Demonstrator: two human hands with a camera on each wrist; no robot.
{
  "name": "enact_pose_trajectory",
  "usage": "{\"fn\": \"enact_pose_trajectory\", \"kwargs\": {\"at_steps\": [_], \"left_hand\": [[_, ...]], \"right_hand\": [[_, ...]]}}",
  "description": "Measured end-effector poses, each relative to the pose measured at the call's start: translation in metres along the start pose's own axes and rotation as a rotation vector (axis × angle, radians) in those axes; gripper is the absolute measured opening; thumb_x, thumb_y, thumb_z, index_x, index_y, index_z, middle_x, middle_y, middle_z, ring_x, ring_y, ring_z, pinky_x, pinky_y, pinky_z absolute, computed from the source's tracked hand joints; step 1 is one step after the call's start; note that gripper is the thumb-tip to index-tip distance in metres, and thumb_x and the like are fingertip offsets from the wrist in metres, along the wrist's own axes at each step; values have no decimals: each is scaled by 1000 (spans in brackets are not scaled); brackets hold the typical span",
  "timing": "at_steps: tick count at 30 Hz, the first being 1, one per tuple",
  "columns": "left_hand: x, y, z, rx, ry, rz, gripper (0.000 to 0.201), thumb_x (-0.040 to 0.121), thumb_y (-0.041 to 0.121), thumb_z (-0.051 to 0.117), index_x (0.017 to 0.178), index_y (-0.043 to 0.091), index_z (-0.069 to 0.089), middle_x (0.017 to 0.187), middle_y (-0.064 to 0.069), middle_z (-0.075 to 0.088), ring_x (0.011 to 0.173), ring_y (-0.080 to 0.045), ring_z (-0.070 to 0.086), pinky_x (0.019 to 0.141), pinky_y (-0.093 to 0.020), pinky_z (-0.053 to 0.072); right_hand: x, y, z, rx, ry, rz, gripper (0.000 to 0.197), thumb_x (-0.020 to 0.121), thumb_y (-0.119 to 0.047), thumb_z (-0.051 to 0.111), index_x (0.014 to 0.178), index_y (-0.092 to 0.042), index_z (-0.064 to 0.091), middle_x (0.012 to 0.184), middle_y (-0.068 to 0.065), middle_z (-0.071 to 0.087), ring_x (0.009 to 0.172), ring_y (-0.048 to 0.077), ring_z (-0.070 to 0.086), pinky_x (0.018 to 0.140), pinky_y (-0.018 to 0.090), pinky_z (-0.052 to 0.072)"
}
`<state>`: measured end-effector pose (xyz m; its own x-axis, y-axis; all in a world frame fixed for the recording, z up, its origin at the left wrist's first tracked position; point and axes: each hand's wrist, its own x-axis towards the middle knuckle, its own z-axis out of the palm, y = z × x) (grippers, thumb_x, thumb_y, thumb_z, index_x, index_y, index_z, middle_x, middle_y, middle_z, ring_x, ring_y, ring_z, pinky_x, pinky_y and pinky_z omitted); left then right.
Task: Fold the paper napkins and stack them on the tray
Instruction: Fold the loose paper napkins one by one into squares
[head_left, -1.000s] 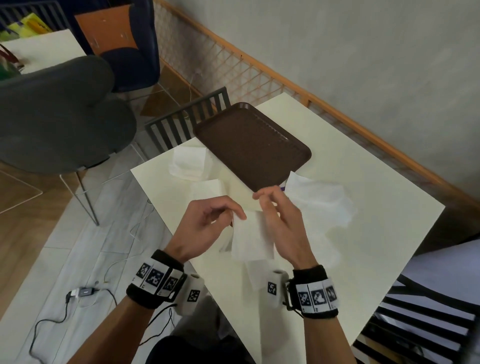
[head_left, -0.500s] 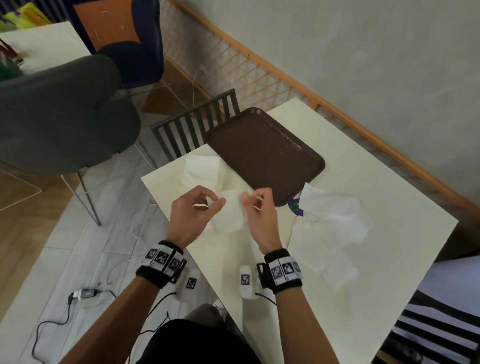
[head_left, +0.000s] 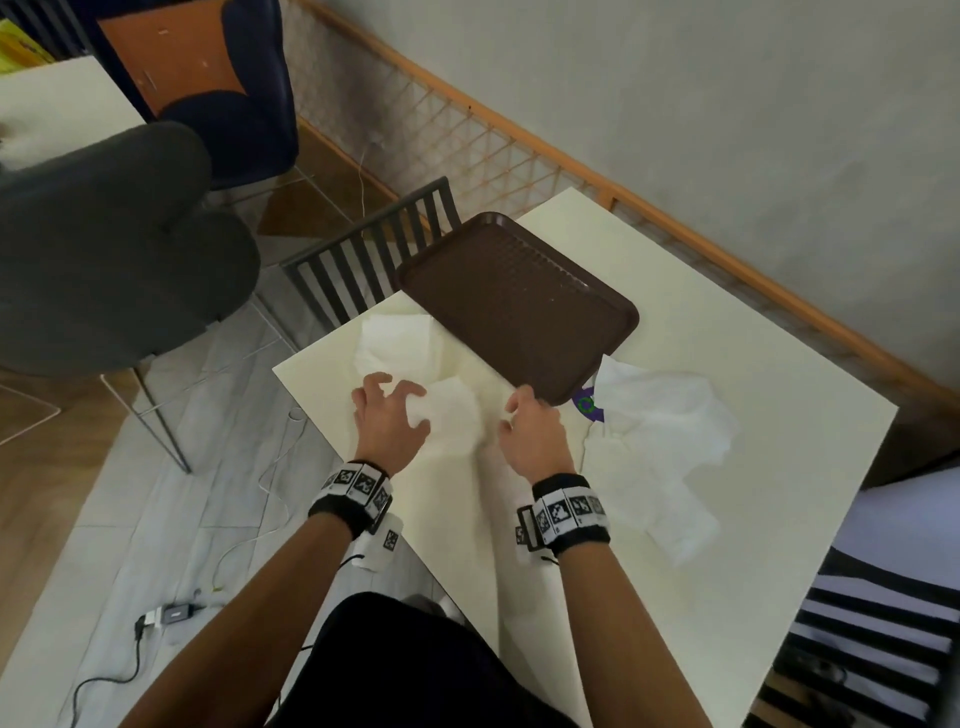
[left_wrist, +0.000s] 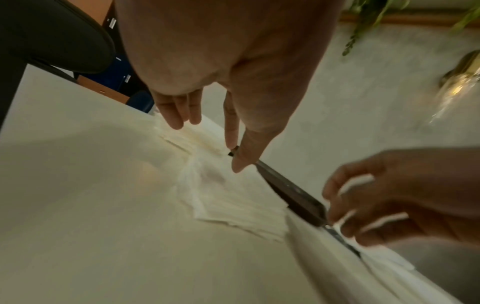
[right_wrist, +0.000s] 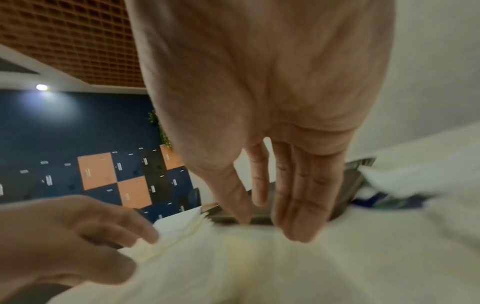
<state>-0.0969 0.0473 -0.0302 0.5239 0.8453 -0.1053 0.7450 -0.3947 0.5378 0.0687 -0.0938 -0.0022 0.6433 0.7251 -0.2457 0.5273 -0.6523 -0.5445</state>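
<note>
A small folded white napkin (head_left: 454, 415) lies on the cream table just in front of the brown tray (head_left: 519, 312), which holds nothing. My left hand (head_left: 395, 400) hovers over the napkin's left edge with its fingers (left_wrist: 179, 117) spread and holding nothing. My right hand (head_left: 519, 410) is at the napkin's right side, beside the tray's near corner, fingers (right_wrist: 298, 205) straight and pointing down. The left wrist view shows the same napkin (left_wrist: 233, 205) flat beside the tray rim (left_wrist: 296, 195). A second folded napkin (head_left: 400, 338) lies farther left against the tray.
A loose heap of unfolded napkins (head_left: 660, 431) spreads to the right, over a purple-and-green packet (head_left: 589, 405). A slatted chair back (head_left: 374, 260) stands behind the table's far left edge, and a grey chair (head_left: 104, 249) beyond it. The table edge runs close to my left wrist.
Both hands held the napkin up and were folding it; now it lies on the table, released, and the hands have spread apart on either side of it.
</note>
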Motion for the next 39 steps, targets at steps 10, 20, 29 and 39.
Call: {"fn": "enact_pose_trajectory", "kwargs": {"at_steps": [10, 20, 29, 39], "left_hand": [[-48, 25, 6, -299, -210, 201, 25, 94, 29, 81, 117, 33, 71, 118, 11, 65, 110, -15, 60, 98, -38, 56], [-68, 76, -27, -773, -456, -8, 68, 82, 38, 94, 139, 29, 59, 113, -3, 80, 105, -22, 77, 93, -41, 65], [-75, 112, -92, -932, -176, 199, 27, 96, 15, 80, 122, 19, 77, 110, 4, 83, 102, -17, 80, 86, -33, 66], [-72, 111, -110, -828, -114, 420, 23, 98, -11, 66, 101, 7, 81, 100, -3, 82, 98, -24, 78, 90, -39, 65]], "right_hand": [[-31, 84, -12, -280, -234, 164, 36, 92, -38, 75, 111, -9, 64, 118, 16, 68, 119, 38, 62, 92, 39, 47], [-59, 13, -66, 705, -1, -83, 21, 99, -34, 81, 113, -19, 75, 106, -1, 82, 101, 19, 78, 89, 39, 65], [-73, -17, -92, 918, 20, -230, 32, 103, -21, 79, 134, -16, 76, 122, -1, 82, 114, 20, 78, 98, 40, 64], [-73, -11, -97, 1211, 99, -313, 32, 97, 17, 63, 89, -6, 83, 103, 25, 79, 94, 34, 74, 82, 36, 59]]}}
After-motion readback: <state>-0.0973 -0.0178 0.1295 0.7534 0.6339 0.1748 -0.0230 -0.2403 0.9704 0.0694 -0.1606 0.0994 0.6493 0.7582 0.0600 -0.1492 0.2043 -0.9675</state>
